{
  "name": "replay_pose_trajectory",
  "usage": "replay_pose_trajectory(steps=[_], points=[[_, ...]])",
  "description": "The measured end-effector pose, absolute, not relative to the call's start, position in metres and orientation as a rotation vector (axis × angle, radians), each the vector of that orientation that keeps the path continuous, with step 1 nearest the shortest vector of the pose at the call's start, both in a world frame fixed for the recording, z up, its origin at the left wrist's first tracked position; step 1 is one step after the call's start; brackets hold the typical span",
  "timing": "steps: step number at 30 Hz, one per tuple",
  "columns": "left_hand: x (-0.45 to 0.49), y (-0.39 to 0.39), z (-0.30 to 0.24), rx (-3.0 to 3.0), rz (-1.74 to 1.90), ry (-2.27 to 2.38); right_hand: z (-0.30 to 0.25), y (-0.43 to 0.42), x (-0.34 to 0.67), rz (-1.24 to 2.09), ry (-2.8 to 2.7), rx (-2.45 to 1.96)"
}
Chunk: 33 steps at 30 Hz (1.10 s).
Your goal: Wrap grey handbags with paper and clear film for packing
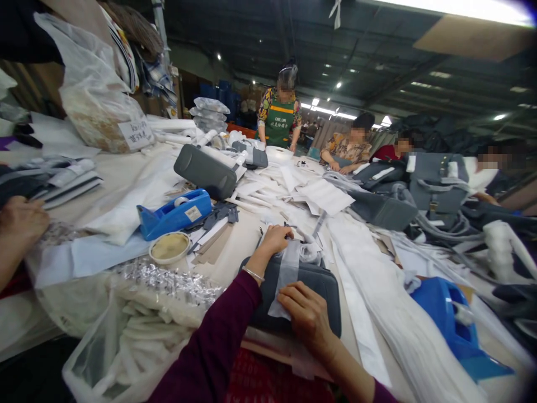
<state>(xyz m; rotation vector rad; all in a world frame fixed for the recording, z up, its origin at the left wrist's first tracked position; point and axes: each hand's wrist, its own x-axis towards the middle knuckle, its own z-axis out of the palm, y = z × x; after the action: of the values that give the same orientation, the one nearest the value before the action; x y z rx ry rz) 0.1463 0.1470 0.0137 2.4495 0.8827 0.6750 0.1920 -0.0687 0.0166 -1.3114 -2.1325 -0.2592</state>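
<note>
A dark grey zipped bag (329, 288) lies flat on the table in front of me. Across its top runs a translucent white strip (289, 268). My right hand (308, 313) is over the bag's near part, its bent fingers closed at the near end of the strip. At the bag's far edge, my left hand (276, 239) has its fingers curled together near the strip's far end; what they hold is hidden. A white wrapped bundle (310, 252) sits beside the strip at the bag's far side.
Blue tape dispensers stand at left (176, 214) and right (447, 319). A round tin (169, 247) and a plastic bag of white pieces (138, 347) are at left. Long white sheets (377, 296) lie to the right. A co-worker's hand (23, 224) is at far left; other people work beyond.
</note>
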Motion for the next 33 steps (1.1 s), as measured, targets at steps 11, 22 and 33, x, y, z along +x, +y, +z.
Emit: replay_pose_trajectory(steps=[11, 22, 33], points=[[0.082, 0.067, 0.031, 2.390, 0.777, 0.264, 0.009, -0.075, 0.202, -0.115, -2.144, -1.439], [0.046, 0.043, 0.010, 2.760, 0.553, 0.049, -0.012, -0.162, 0.206, -0.169, -1.970, -1.584], [0.045, 0.041, 0.009, 2.804, 0.565, 0.008, -0.029, -0.168, 0.188, -0.322, -1.951, -1.571]])
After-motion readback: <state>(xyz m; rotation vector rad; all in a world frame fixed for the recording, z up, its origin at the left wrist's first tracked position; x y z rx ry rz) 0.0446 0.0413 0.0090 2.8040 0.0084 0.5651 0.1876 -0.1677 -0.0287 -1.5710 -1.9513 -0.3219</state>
